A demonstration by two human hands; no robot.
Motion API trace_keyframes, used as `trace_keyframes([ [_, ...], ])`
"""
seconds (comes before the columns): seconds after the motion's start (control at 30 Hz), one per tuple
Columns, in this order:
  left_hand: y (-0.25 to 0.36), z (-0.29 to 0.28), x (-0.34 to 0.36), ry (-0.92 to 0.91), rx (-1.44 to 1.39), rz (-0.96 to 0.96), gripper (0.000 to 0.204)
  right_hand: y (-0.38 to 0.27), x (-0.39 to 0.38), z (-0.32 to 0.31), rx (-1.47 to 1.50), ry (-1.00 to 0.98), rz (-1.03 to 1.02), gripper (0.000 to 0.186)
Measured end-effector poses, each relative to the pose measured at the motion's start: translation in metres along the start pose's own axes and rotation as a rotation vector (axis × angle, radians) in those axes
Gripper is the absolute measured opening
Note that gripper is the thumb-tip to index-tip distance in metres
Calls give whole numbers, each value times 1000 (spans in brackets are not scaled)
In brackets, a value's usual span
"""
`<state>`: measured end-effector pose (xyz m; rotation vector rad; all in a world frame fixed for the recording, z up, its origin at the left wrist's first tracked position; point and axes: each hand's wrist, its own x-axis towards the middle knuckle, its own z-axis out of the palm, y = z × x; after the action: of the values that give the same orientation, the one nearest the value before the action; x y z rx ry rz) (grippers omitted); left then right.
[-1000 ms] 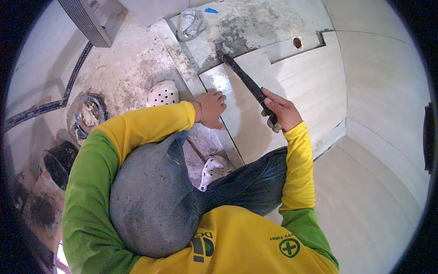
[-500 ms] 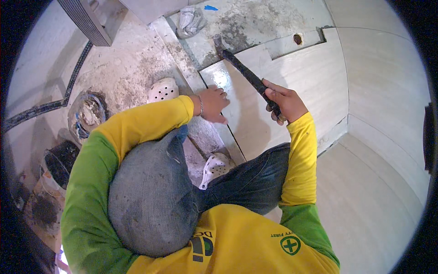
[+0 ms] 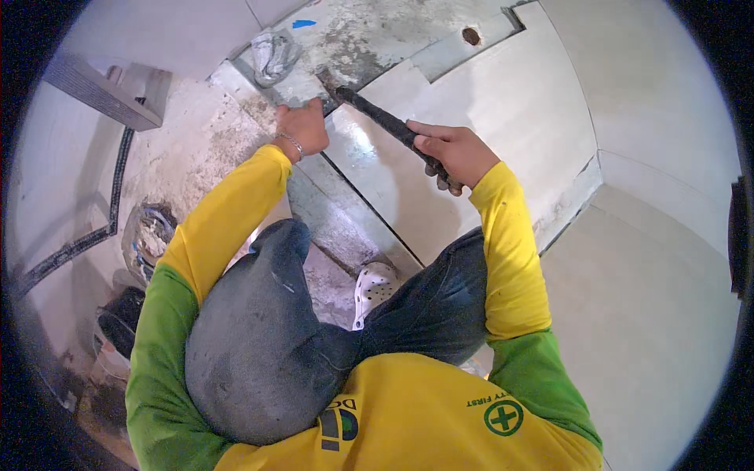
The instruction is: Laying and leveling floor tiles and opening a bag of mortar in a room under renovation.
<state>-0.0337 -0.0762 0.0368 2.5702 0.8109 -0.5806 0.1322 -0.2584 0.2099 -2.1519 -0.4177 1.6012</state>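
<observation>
We hold in our closed right hand [image 3: 457, 161] a long black-handled hammer [image 3: 380, 119], over a large glossy cream tile [image 3: 525, 118]. Our left hand [image 3: 303, 129] is half-curled beside its corner; its grip we cannot tell.

Holding a long hammer [image 3: 377, 115] with a black handle in the right hand [image 3: 462, 155], slanting leftward above a large cream tile [image 3: 503, 102], ending in a dull, indistinct head just past the far left corner. Seeing the tile lying flat, gleaming near that corner, showing a stepped far edge and a straight left one.
</observation>
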Motion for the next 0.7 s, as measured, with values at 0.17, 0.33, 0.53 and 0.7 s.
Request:
trace_keyframes([
  [0.17,-4,2,3,-3,114,74,42,2,1,-1,-6,-20,-23,40],
  [0.33,-11,5,9,-78,147,128,49,2,-1,0,14,-15,-6,40],
  [0.53,-20,16,16,-62,162,159,46,-1,-3,0,1,-5,-23,40],
  [0.7,-20,18,19,1,163,206,50,-3,-8,-2,17,16,-11,39],
])
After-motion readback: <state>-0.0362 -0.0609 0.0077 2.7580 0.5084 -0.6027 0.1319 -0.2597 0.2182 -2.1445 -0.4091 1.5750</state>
